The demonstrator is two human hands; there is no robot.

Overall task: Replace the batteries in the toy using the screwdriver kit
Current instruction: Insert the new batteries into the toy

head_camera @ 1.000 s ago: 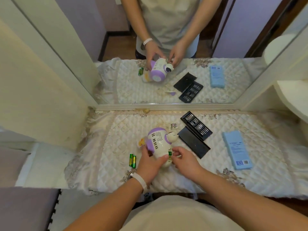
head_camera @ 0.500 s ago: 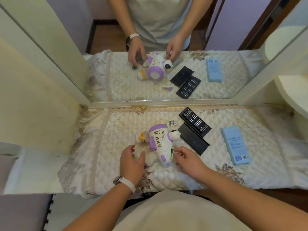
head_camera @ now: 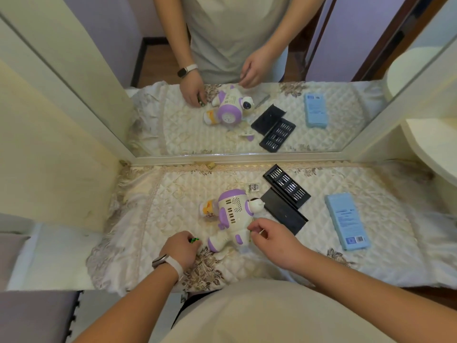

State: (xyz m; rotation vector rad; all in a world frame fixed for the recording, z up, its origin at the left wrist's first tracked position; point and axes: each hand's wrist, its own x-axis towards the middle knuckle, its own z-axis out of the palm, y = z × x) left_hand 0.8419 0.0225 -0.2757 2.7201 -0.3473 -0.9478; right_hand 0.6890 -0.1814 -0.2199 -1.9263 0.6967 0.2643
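Cream quilted cloth covers the surface, and a wide framed mirror stands along its far edge. Toward the right edge lies a flat pale blue cardboard box. Near the far edge, the black plastic screwdriver kit tray sits open with rows of metal bits, its black lid touching it on the near side.

The white and purple plastic robot toy lies at the middle of the surface, grilled side up, held by neither hand. The left hand rests near the front edge, fingers curled round green batteries, just beside the toy's foot. The right hand sits at the toy's right side, thumb and forefinger nearly together; I cannot tell whether they pinch anything. A small pale plate, likely the battery cover, lies just behind the toy.

With the toy unsteadied on soft cloth, pushing a cell in could tip it. A cell released this near the front edge could roll off.
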